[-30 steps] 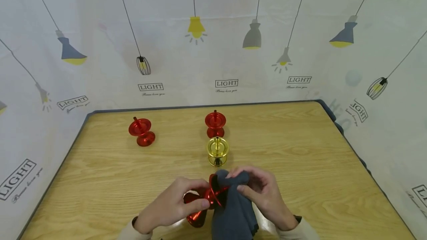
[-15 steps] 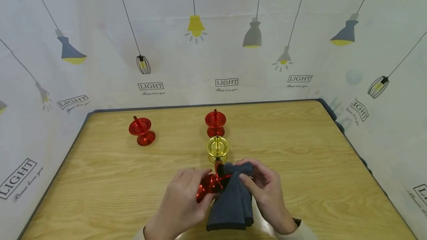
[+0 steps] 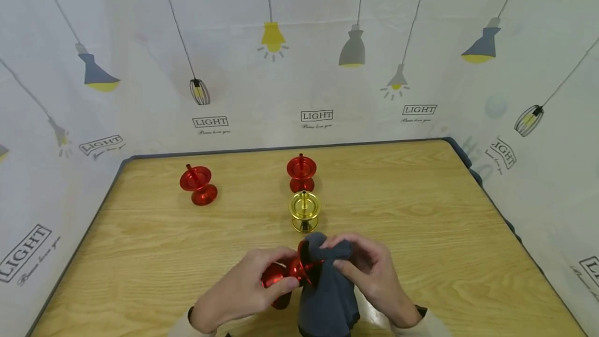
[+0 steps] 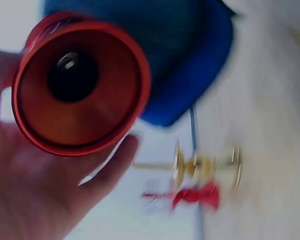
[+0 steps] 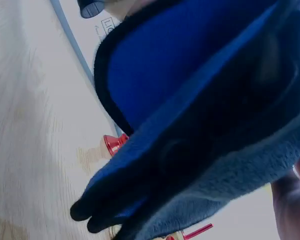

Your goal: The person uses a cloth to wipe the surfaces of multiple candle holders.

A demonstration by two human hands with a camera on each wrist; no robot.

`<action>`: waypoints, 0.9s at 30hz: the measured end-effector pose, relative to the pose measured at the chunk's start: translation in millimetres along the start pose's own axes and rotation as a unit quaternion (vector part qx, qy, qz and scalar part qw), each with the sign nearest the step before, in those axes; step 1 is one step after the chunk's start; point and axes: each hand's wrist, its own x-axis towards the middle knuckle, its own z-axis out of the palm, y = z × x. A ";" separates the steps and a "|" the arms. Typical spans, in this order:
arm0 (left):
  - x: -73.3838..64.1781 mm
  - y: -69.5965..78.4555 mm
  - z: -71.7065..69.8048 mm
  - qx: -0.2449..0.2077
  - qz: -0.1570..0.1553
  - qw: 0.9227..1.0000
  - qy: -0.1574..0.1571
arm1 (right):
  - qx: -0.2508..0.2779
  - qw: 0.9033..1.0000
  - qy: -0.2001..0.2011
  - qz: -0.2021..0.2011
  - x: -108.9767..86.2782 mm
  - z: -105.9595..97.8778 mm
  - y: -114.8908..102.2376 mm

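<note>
My left hand (image 3: 243, 285) grips a shiny red candle holder (image 3: 276, 274) by its stem, thumb in front. The holder lies tilted on its side, its dish facing right; its hollow base (image 4: 115, 95) faces the left wrist camera. My right hand (image 3: 374, 274) pinches a bunched grey-blue cloth (image 3: 327, 295) against the inside of the dish, around the thin spike. The cloth hangs down and hides part of the dish. In the right wrist view, the cloth (image 5: 215, 170) covers most of the work. Just beyond the hands a gold candle holder (image 3: 304, 212) stands upright.
Behind the gold one stands a red candle holder (image 3: 301, 173), and another red candle holder (image 3: 198, 185) is at the back left. All are on a wooden table (image 3: 421, 212) with a dark edge. A pale lamp-printed sheet (image 3: 318, 82) encloses the back and sides.
Half a second ago the left hand had turned the candle holder and lifted it toward the gold one. It has since come back down and left. The right hand still holds the cloth at the dish.
</note>
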 end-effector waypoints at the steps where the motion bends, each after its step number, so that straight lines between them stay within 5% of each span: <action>1: -1.6 1.4 3.1 0.046 0.022 0.998 0.032 | -0.012 1.000 0.015 0.008 -0.1 0.9 -0.9; 3: -3.9 5.5 10.5 0.162 0.067 0.979 0.105 | -0.033 0.998 0.049 0.017 0.4 2.4 -2.7; 5: -3.5 9.6 16.9 0.276 0.105 0.940 0.170 | -0.040 0.996 0.081 0.025 1.5 4.0 -4.0; 7: -1.2 12.8 21.5 0.341 0.123 0.909 0.206 | -0.038 0.994 0.100 0.034 3.5 5.5 -5.1; 9: 0.7 14.5 23.7 0.371 0.131 0.891 0.226 | -0.032 0.993 0.103 0.043 4.9 6.5 -5.3; 10: 1.2 14.4 23.6 0.373 0.133 0.889 0.230 | -0.030 0.994 0.098 0.044 5.5 6.7 -5.1; 12: 0.0 12.4 21.5 0.344 0.133 0.902 0.225 | -0.027 0.996 0.076 0.046 6.4 5.8 -4.1; 16: -1.6 5.0 9.0 0.141 0.104 0.980 0.096 | 0.005 1.000 0.004 0.008 6.3 -0.3 -1.2; 18: -1.4 1.8 2.3 0.027 0.060 0.998 0.022 | 0.024 0.999 -0.025 -0.014 6.3 -1.8 -0.6; 21: -2.2 -0.5 0.4 -0.045 0.025 0.999 -0.009 | 0.025 0.999 -0.026 -0.011 5.9 0.0 -2.6; 24: -4.5 2.5 7.8 0.034 0.057 0.995 0.070 | -0.002 1.000 0.021 0.020 5.3 4.0 -5.3; 27: -3.8 6.0 17.3 0.173 0.101 0.967 0.156 | -0.021 0.997 0.066 0.034 4.9 7.9 -5.3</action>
